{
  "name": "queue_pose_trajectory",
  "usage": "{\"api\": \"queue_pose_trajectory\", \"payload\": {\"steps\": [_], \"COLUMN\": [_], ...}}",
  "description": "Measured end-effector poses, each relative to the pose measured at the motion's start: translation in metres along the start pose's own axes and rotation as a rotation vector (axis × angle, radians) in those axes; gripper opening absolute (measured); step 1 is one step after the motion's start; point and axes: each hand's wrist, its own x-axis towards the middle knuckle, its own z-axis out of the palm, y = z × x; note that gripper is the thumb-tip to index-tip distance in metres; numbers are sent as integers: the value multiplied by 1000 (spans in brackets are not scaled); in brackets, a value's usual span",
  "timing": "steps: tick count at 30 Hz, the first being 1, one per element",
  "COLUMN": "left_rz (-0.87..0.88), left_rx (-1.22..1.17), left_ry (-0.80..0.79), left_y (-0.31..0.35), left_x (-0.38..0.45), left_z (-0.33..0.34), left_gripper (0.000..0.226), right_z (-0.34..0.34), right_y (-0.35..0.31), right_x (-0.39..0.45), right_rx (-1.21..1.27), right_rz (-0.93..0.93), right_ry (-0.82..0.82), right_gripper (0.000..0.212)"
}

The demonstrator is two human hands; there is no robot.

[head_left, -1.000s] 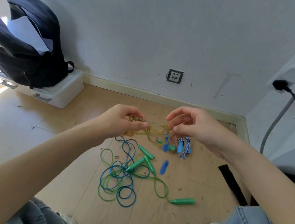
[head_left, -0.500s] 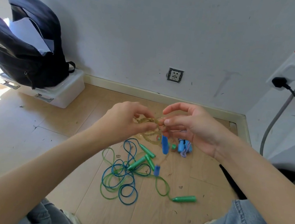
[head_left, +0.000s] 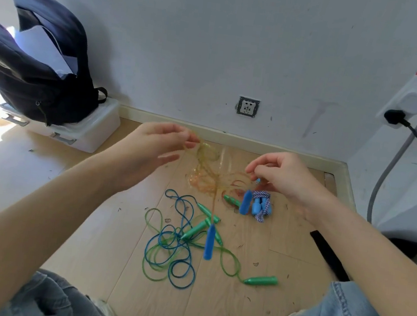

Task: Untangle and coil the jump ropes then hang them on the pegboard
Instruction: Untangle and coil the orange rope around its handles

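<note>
Hands have drawn apart: my left hand (head_left: 150,150) pinches one end of the amber rope (head_left: 210,176), my right hand (head_left: 281,177) pinches the other, its blue handle (head_left: 209,242) dangling over the floor tangle (head_left: 173,245); loosening, I judge

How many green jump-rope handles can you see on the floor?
4. One green handle lies alone nearest the knees, two lie in the blue-and-green tangle, and one lies beside the upper blue handle. More may be hidden under the ropes.
</note>
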Motion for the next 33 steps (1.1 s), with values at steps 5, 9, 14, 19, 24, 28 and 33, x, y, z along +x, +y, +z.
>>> {"api": "queue_pose_trajectory", "payload": {"steps": [5, 9, 14, 19, 24, 28, 33], "left_rz": [-87, -48, 187, 187, 238, 237, 272], "left_rx": [-362, -11, 939, 692, 676, 736, 906], "left_ry": [-26, -5, -118, -86, -117, -225, -201], "left_y": [6, 1, -9, -8, -11, -8, -15], "left_x": [2, 1, 0, 3, -2, -3, 0], "left_z": [3, 17, 31, 21, 26, 27, 28], "left_gripper": [21, 24, 22, 4, 5, 10, 15], "right_z": [2, 3, 5, 4, 8, 8, 10], "right_y": [-5, -9, -10, -6, -4, -4, -7], "right_x": [-2, -1, -1, -1, -4, -5, -8], "right_rx": [226, 494, 483, 206, 19, -311, -284], "right_rz": [2, -6, -11, 10, 40, -63, -235], "right_ry": [-131, -175, -166, -141, -258, -180, -73], "right_gripper": [25, 27, 28, 25, 21, 8, 10]}}
